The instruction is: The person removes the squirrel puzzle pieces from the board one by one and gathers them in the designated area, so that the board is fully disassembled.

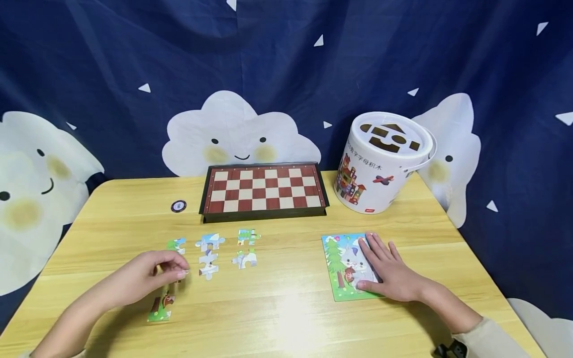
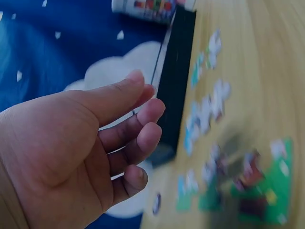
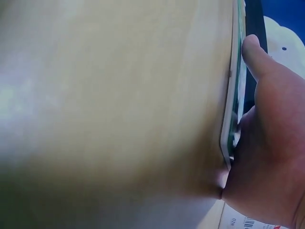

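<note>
In the head view, the right hand [image 1: 388,271] lies flat, fingers straight and spread, on the puzzle board [image 1: 343,268] at the lower right of the frame; the palm and fingers hide the board's right part, so only the tree and a grey cartoon animal show. The right wrist view catches the board [image 3: 233,109] edge-on as a thin pale strip with the thumb against it; the rest of that picture is blurred table [image 3: 109,95].

At the lower left of the head view, the left hand [image 1: 145,278] hovers over the table [image 1: 286,308] with its fingers curled loosely, the tips drawn toward the thumb. Whether they pinch anything cannot be told: the fingertips cover the spot. In the left wrist view the left hand [image 2: 81,152] fills the left half, fingers bent and nothing visible in them, with the table beyond it smeared by motion blur.

Loose puzzle pieces [image 1: 210,253] lie in a cluster just right of the left hand, at centre left. One green piece [image 1: 161,306] lies just below the hand, partly shadowed.

Behind, at the upper centre, a folded chessboard [image 1: 264,189] lies flat; a white toy bucket [image 1: 380,164] stands to its right, and a small dark disc [image 1: 178,206] lies to its left.
</note>
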The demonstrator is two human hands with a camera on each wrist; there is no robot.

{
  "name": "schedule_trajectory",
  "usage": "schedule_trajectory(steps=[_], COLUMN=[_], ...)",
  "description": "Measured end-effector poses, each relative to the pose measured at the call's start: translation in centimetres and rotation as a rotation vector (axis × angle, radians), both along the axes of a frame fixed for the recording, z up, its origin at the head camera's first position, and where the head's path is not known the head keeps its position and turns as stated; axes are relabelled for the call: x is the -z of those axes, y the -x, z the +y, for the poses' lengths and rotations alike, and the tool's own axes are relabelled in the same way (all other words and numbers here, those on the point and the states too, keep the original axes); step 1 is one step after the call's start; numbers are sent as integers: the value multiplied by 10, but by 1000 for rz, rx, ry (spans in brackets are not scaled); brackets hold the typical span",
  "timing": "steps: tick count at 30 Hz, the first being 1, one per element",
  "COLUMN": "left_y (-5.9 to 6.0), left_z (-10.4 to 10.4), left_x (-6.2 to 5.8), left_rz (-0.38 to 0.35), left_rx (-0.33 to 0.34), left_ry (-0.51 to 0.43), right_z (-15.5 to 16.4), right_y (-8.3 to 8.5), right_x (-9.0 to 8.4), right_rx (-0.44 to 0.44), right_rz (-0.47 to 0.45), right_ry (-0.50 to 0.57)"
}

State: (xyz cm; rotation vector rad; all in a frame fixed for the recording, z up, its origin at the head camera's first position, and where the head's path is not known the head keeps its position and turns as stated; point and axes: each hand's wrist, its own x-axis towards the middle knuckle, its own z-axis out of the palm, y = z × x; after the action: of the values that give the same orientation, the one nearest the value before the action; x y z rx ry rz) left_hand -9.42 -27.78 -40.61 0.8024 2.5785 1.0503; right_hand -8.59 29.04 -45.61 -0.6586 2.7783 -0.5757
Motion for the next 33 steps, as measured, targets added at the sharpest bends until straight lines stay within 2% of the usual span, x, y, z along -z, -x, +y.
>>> schedule_trajectory(steps=[5,12,20,25,33], left_y=[10,24,38,46,46], left_z=[34,88,155,198,253], left_x=[-20,-28,-25,-17,-5], left_rz=[-1,-28,-26,-14,17], left_rx=[71,133,211,278,375], left_ry=[9,20,18,9,40], right_z=[1,4,14,22,28], right_y=[2,4,5,4,1], right_x=[-3,-8,-12,-14,-13], right_rx=[9,18,20,20,9], right_rz=[-39,-57,-48,-84,-116], right_ry=[19,54,65,50,54])
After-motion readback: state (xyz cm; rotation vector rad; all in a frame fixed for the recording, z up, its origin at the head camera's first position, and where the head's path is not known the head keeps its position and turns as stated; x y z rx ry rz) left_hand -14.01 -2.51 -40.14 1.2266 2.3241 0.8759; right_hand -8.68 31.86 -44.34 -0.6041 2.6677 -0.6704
